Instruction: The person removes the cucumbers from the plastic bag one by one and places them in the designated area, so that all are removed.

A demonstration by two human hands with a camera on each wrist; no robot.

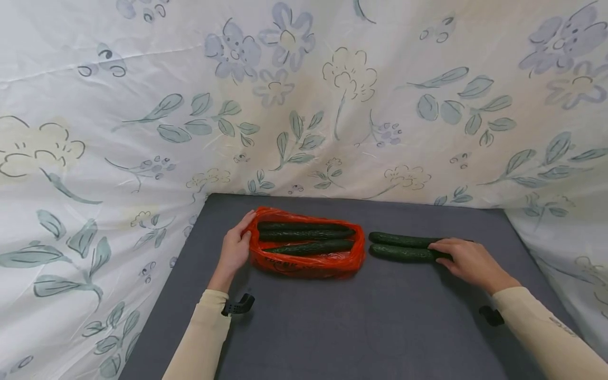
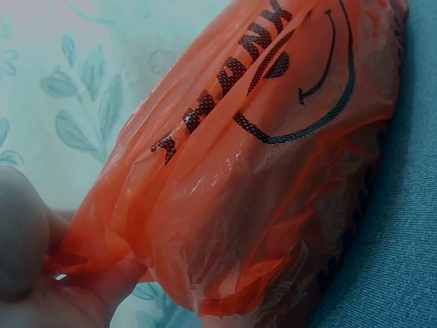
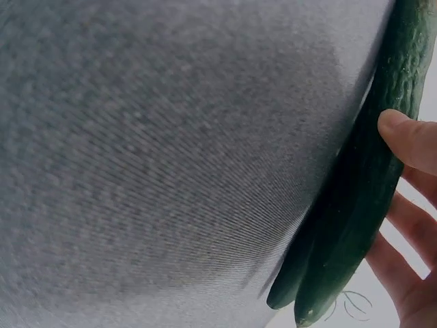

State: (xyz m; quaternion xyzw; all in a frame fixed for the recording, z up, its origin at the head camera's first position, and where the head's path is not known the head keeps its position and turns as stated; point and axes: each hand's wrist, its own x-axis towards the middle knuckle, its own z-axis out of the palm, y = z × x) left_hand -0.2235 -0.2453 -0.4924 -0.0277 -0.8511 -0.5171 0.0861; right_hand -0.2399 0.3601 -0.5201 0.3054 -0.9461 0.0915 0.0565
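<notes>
An orange-red plastic bag (image 1: 304, 268) lies on the table with its mouth open upward, dark green cucumbers (image 1: 309, 247) lying lengthwise inside. My left hand (image 1: 236, 245) pinches the bag's left edge. In the left wrist view the thumb and fingers hold the gathered plastic, and black print shows on the bag's side. To the right of the bag, two more cucumbers lie side by side. My right hand (image 1: 475, 264) reaches over their right ends and grips the nearer cucumber (image 1: 401, 253), its thumb on the near side. The farther cucumber (image 1: 404, 239) lies right behind it, partly covered by the fingers.
The dark grey table (image 1: 332, 327) ends at the back against a floral curtain (image 1: 294, 148), which also hangs along the left and right sides. Black wrist straps stick out below both forearms.
</notes>
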